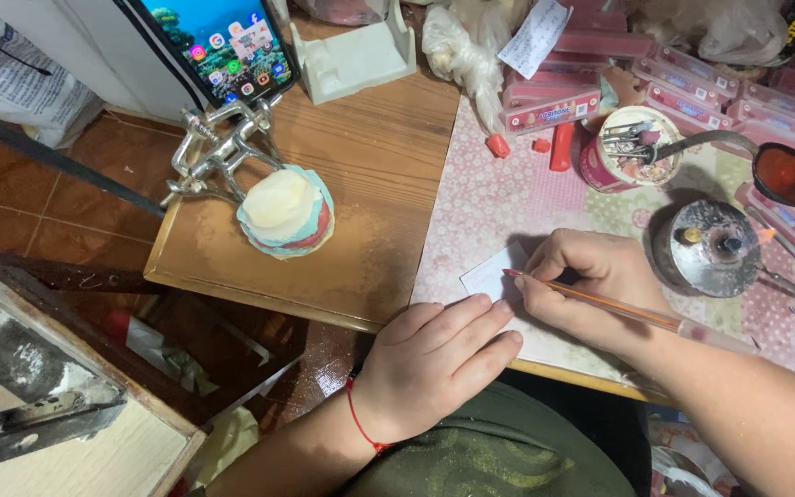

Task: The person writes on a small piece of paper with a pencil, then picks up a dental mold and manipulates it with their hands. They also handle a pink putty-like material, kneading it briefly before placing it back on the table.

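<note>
Looking down, head view: the small white paper slip (492, 274) lies on the patterned table cover (508, 198) at the desk's near edge.
Right hand (591, 281): just right of the slip, fingers pinched closed around an orange pen (600, 304), tip touching the slip.
Left hand (439, 359): just below the slip, fingers flat and together, gripping nothing, tips pressing its near edge.
Risk: the slip could skid or smudge if that press eases.
Risk: the lit spirit burner (715, 247), well right of the slip, sits near the right forearm; a careless sweep could meet the flame.
Slip's look: plain, flat, partly covered by both hands.
</note>
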